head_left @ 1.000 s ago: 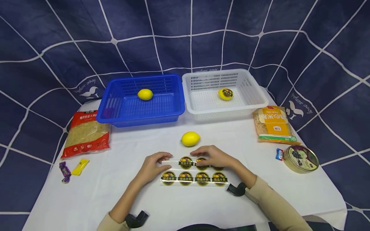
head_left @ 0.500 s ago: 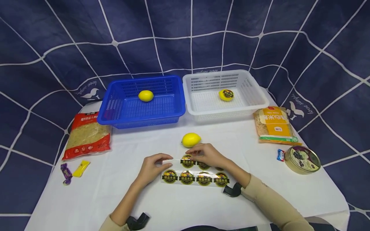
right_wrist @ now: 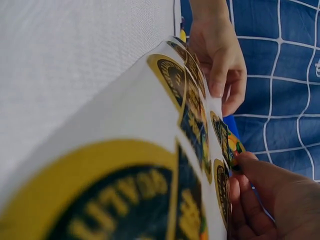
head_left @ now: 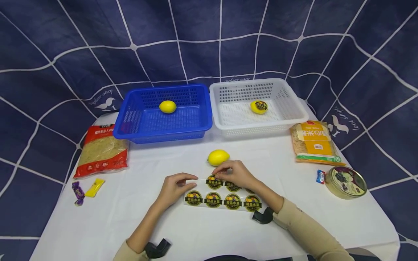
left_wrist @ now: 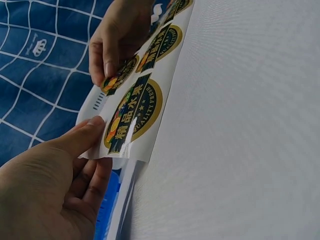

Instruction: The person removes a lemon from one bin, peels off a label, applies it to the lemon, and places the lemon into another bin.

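A white sheet of round fruit stickers (head_left: 201,184) is tilted up between my hands, just in front of a loose lemon (head_left: 218,157). My left hand (head_left: 174,189) pinches its left edge, thumb above and fingers below in the left wrist view. My right hand (head_left: 237,174) is at the upper row. Its thumb and fingertips pinch the edge of a black-and-gold sticker (right_wrist: 223,140), which still lies largely against the sheet. The left spot of the upper row is bare backing. My right hand partly covers the upper row's other stickers.
Behind are a blue basket (head_left: 163,135) with a plain lemon (head_left: 168,107) and a white basket (head_left: 261,127) with a stickered lemon (head_left: 259,107). Food bags (head_left: 103,150) (head_left: 315,143) flank them. Wrapped candies (head_left: 94,187) lie left; a round tin (head_left: 346,182) and small packet (head_left: 320,176) lie right.
The sheet, flat earlier, now has its far edge raised. My right hand has moved left and a little away from me, and its fingertips have closed on a sticker's edge.
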`<control>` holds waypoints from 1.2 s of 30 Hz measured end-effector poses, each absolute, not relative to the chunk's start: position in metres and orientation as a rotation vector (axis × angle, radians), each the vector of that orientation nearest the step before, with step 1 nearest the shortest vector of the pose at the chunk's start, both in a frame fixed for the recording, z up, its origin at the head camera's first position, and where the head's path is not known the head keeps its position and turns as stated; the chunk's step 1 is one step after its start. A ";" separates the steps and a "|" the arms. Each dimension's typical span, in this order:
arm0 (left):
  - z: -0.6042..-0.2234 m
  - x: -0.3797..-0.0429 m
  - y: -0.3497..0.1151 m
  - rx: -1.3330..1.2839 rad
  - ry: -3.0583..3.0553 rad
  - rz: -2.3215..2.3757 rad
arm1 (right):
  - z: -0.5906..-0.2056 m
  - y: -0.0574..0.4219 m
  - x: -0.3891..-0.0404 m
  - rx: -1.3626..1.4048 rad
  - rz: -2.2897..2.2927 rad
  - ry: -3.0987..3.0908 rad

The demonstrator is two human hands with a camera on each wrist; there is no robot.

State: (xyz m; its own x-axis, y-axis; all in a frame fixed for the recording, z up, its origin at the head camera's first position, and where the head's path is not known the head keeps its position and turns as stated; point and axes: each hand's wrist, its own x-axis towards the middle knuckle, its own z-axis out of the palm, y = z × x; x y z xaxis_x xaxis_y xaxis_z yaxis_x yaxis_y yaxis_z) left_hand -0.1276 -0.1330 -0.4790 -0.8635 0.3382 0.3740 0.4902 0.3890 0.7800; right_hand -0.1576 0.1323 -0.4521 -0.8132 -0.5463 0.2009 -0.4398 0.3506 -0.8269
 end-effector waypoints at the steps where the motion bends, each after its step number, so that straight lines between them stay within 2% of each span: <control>1: -0.479 -0.128 -0.133 -0.745 -2.481 -1.479 | -0.452 0.132 -0.157 -0.903 -1.484 2.475; 4: -0.478 -0.128 -0.133 -0.717 -2.503 -1.486 | -0.451 0.132 -0.157 -0.866 -1.528 2.424; 11: -0.477 -0.128 -0.136 -0.690 -2.601 -1.430 | -0.411 0.132 -0.144 -0.772 -1.618 2.347; 16: -0.473 -0.130 -0.139 -0.643 -2.695 -1.324 | -0.405 0.144 -0.149 -0.788 -1.687 2.377; 21: -0.453 -0.141 -0.136 -0.624 -2.694 -1.222 | -0.398 0.160 -0.158 -0.729 -1.745 2.399; 27: -0.432 -0.166 -0.110 -0.659 -2.648 -1.263 | -0.383 0.171 -0.171 -0.674 -1.808 2.450; 36: -0.458 -0.197 -0.067 -0.804 -2.622 -1.541 | -0.358 0.165 -0.190 -0.729 -1.804 2.546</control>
State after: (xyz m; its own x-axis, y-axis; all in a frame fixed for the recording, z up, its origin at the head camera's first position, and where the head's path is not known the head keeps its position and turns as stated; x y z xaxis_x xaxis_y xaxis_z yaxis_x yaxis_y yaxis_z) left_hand -0.1968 -0.0671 -0.4577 -0.8694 0.4280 0.2468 0.4239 0.3896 0.8176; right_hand -0.1903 0.1653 -0.3578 -0.8946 -0.3261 0.3055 -0.3963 0.2632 -0.8796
